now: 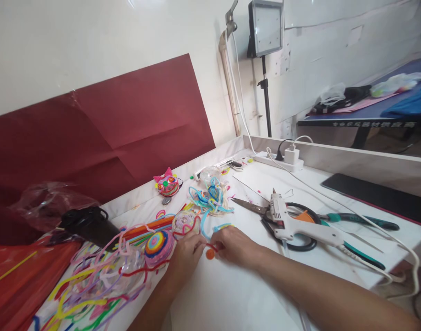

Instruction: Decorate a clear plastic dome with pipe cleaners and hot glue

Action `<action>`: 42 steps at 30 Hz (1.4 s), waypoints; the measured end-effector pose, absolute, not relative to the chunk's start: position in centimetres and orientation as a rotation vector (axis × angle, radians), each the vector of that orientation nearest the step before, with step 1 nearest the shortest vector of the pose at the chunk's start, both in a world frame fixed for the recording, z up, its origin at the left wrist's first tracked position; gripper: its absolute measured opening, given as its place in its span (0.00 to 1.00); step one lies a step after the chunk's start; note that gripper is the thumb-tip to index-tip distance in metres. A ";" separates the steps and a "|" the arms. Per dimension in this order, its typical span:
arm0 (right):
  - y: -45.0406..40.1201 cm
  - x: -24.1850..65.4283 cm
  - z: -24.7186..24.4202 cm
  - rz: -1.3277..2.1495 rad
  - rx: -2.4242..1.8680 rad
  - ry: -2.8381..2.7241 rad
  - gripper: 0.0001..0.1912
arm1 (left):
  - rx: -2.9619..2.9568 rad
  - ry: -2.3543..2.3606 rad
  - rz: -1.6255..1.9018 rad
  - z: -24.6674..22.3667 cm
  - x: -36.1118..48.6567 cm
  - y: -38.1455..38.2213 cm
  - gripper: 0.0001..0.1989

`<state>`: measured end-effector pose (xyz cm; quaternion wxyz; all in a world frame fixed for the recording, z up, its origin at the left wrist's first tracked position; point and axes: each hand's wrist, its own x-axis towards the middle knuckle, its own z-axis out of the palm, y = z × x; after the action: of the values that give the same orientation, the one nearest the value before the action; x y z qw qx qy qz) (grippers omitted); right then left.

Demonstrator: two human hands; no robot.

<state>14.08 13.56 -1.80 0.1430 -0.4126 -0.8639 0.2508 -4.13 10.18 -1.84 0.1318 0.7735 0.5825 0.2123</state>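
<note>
My left hand [188, 253] and my right hand [233, 247] are close together over the white table [224, 299], fingers pinched. A short red pipe cleaner [211, 248] runs between their fingertips, held from both sides. Just below it lies a small orange disc [210, 254]. Left of my left hand sits a pink ball with rainbow rings [159, 247]. Behind that hand is a pale wrapped ball [186, 223] with red pipe cleaner around it. Light blue strands [207, 202] lie beyond my hands.
Loose pipe cleaners [82, 294] and a black cup-like object [89, 223] lie left. Scissors [251, 207], a white glue gun [308, 228] and green-handled pliers [362, 219] lie right. A phone [379, 193], power strip [282, 161] and decorated cat face [168, 184] are farther back.
</note>
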 end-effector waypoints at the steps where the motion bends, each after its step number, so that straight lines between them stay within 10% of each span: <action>1: 13.5 14.2 -1.7 0.732 -1.191 -2.491 0.11 | 2.245 1.690 0.618 -1.7 -4.1 10.1 0.09; 42: 14.5 15.2 -2.3 0.653 -0.693 -2.161 0.09 | 2.373 1.949 0.566 3.1 -12.1 3.8 0.14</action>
<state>15.16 14.53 -2.33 0.3803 -0.2715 -0.8463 0.2558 -12.09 3.83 3.12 0.0094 0.7599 0.6242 0.1812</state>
